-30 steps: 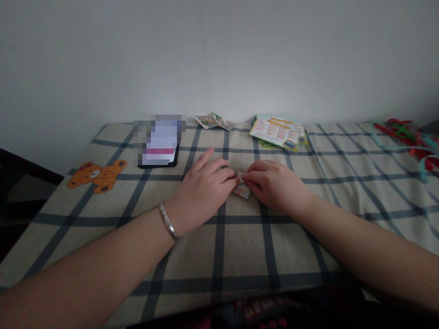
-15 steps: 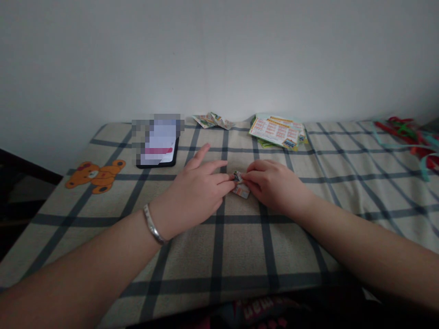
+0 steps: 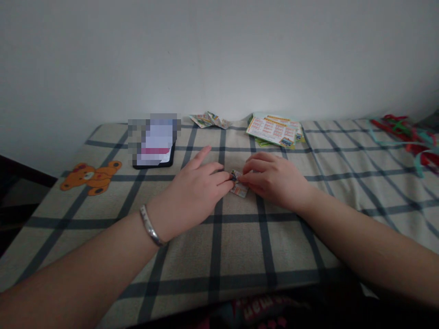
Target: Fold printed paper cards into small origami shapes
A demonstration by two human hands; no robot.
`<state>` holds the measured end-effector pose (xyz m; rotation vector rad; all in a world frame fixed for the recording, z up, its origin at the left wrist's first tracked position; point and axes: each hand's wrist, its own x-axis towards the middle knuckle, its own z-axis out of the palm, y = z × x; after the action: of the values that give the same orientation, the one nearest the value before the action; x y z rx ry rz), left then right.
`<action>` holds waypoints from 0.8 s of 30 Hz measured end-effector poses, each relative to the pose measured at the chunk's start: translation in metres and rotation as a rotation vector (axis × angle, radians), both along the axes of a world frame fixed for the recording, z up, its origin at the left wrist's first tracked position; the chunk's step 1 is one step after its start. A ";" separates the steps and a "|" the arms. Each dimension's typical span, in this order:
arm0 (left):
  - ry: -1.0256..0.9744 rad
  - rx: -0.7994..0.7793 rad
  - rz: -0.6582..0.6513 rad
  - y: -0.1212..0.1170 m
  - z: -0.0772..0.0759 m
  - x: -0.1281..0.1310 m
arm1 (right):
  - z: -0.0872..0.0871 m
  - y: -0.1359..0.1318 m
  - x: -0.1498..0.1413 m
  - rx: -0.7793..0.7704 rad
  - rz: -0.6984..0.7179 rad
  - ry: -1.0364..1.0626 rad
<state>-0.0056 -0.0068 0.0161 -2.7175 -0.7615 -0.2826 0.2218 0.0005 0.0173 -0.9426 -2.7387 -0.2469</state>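
Note:
A small piece of folded printed paper (image 3: 239,189) lies on the checked tablecloth between my hands. My left hand (image 3: 192,187), with a silver bangle at the wrist, presses its fingertips on the paper's left side, one finger raised apart. From the right, my right hand (image 3: 277,180) pinches the paper with thumb and fingers, hiding its upper right part. The paper's lower part shows flat on the cloth.
A phone (image 3: 157,137) with a lit, partly blurred screen rests at the back left. Near the wall are crumpled folded papers (image 3: 211,120) and a stack of printed cards (image 3: 274,130). A bear cutout (image 3: 91,177) lies left. Coloured ribbons (image 3: 408,137) lie far right.
The whole view has shifted slightly. My fingers have moved a little around the folded paper, and more of its printed face shows between them. Both hands stay at it.

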 end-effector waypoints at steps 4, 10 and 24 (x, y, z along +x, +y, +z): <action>0.005 -0.024 0.001 -0.001 0.001 0.000 | 0.002 -0.001 0.001 -0.011 0.060 -0.056; 0.024 -0.030 0.010 -0.003 0.001 0.000 | 0.002 -0.005 -0.007 -0.021 -0.003 -0.078; 0.022 -0.124 0.016 0.001 0.004 -0.006 | 0.007 -0.005 -0.003 -0.081 -0.125 -0.091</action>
<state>-0.0112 -0.0059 0.0202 -2.8241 -0.8201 -0.2072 0.2189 -0.0050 0.0244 -1.1534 -2.7940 -0.2070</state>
